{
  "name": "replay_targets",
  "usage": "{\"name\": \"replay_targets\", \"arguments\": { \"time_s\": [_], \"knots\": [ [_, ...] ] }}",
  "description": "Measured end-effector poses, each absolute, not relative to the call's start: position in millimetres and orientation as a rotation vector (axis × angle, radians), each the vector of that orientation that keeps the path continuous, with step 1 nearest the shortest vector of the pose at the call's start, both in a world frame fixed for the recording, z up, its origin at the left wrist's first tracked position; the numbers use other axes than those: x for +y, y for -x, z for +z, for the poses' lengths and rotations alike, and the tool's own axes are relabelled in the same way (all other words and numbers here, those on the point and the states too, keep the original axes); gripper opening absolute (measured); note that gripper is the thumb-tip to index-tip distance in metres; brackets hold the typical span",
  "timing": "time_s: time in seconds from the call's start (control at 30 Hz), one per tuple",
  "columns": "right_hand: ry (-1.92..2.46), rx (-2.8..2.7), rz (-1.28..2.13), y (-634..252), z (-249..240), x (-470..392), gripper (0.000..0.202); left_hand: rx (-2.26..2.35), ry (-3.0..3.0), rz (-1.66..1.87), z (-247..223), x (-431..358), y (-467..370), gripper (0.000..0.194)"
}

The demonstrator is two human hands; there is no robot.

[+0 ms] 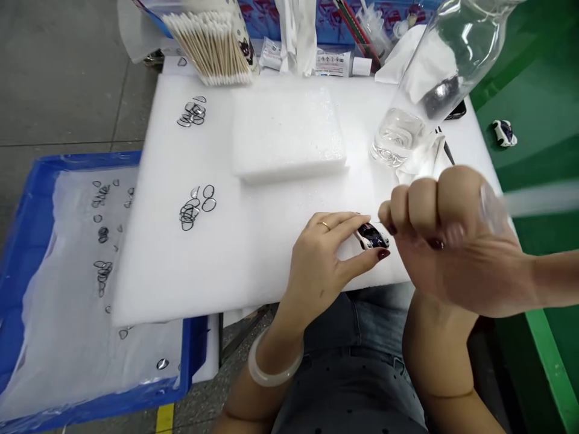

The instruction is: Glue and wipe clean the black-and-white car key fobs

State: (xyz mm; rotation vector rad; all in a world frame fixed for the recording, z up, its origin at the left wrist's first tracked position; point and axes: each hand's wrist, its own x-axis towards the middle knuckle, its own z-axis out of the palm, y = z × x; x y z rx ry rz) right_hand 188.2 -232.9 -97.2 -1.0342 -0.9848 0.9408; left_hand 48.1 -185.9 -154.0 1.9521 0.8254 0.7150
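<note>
My left hand (323, 256) rests on the white foam sheet (253, 241) and pinches a small dark-blue and white toy car (371, 235) between thumb and fingers. My right hand (452, 238) hovers just right of the car, fingers curled shut around a thin stick-like thing (538, 201) that is blurred and points right. What the stick is, I cannot tell.
A thick foam block (287, 135) lies mid-table. A clear plastic bottle (425, 90) leans at the right. Cotton swabs (212, 42) stand at the back. Small dark rings (196, 208) lie in piles on the foam and in the blue tray (27, 199) at left. Another toy car (503, 132) sits on the green surface.
</note>
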Motion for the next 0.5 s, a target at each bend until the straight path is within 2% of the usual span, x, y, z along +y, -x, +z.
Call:
{"name": "replay_targets", "arguments": {
  "time_s": [0.07,0.13,0.5],
  "knots": [
    [0.928,-0.974,1.047,-189,-96,-231,0.052,0.824,-1.948,0.693,-154,-185,-47,0.032],
    [0.88,-0.913,1.074,-188,-96,-229,0.053,0.825,-1.94,0.688,-154,-184,-47,0.031],
    [0.777,-0.786,1.077,-184,-107,-225,0.04,0.838,-1.959,0.704,-154,-183,-47,0.033]
  ]
}}
